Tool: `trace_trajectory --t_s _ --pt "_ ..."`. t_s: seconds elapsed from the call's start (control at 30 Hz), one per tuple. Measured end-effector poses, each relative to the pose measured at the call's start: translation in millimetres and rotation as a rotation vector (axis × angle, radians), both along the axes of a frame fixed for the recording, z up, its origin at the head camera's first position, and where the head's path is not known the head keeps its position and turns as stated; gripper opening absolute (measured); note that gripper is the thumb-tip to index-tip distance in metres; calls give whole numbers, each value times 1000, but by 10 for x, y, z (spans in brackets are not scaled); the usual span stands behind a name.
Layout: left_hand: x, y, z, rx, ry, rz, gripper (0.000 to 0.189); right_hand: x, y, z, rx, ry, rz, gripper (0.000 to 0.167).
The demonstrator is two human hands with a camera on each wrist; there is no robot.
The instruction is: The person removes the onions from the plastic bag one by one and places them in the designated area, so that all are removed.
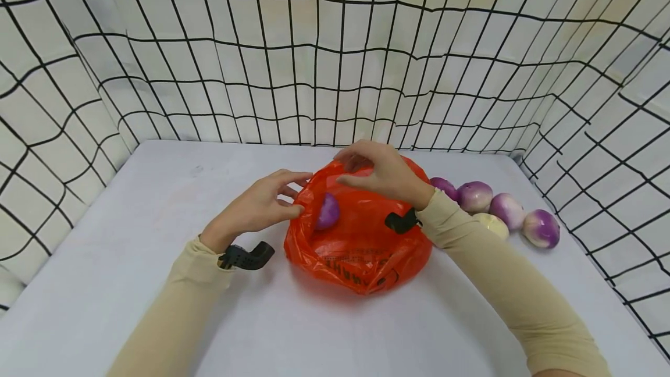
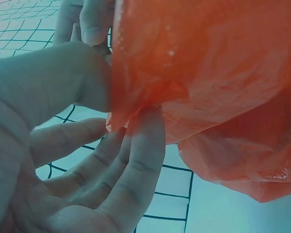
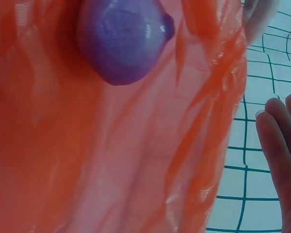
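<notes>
An orange-red plastic bag [image 1: 366, 272] with dark print lies on the white table, its mouth spread upward. My left hand [image 1: 256, 205] pinches the bag's left rim; thumb and fingers meet the thin film [image 2: 150, 92] in the left wrist view. Inside the bag, against its left side, rests one purple onion [image 1: 328, 212], seen close up in the right wrist view with a small nub on one end. Over the far rim hovers my right hand [image 1: 384, 170], fingers apart and slightly bent, holding nothing. Its fingers [image 3: 281, 145] show beyond the bag in the right wrist view.
Several purple-and-white onions [image 1: 506, 210] lie close together right of the bag, the nearest partly behind it. A pale yellow one [image 1: 492, 224] sits among them. Black netting [image 1: 340, 68] over white walls borders the back and both sides of the table [image 1: 131, 249].
</notes>
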State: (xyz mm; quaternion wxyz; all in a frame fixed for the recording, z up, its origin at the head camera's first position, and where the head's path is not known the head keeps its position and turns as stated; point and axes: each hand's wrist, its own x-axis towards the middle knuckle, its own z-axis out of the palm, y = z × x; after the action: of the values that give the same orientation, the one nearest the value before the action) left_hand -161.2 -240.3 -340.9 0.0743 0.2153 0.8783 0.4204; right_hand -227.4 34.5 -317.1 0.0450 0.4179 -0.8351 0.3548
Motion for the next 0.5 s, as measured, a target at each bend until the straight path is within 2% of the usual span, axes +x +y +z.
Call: trace_trajectory --t_s 0.2,0.5 --pt "-4 -8 5 7 2 0 62 15 46 -79 20 2 -8 39" --pt "3 -21 13 -8 -11 14 62 36 72 -261 39 -53 4 38"
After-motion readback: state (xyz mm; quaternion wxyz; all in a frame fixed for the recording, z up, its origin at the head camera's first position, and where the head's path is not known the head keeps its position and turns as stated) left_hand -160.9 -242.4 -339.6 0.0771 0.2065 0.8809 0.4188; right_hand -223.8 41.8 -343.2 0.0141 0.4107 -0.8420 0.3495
